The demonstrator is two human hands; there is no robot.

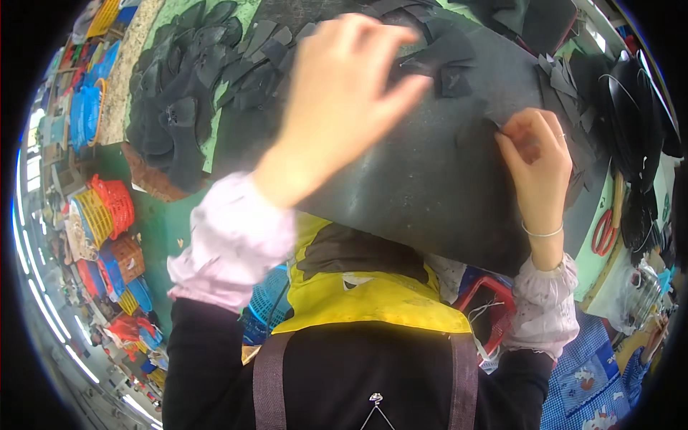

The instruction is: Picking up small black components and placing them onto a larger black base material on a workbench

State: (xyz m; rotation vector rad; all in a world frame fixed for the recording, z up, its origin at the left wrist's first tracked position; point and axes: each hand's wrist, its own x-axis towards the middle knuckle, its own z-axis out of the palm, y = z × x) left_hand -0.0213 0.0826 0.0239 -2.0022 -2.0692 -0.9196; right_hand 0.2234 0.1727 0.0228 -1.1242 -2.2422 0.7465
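Observation:
My left hand (347,89) is raised over the far middle of a dark board (401,186), slightly blurred. Its thumb stands apart from the curved fingers, and nothing shows between them. Beneath and beyond it lie loose black cut pieces (455,80) of thin, flat sheet material. At the board's right side my right hand (537,150) is closed, thumb and forefinger pinching the edge of a black sheet piece (476,147). That piece nearly merges with the dark board, so its full outline is hard to make out.
A heap of curved black pieces (175,107) covers the far left. More black scraps (562,82) lie along the right edge. Red-handled scissors (604,233) rest at the right. Below the board are a blue basket (266,304) and a red basket (494,294).

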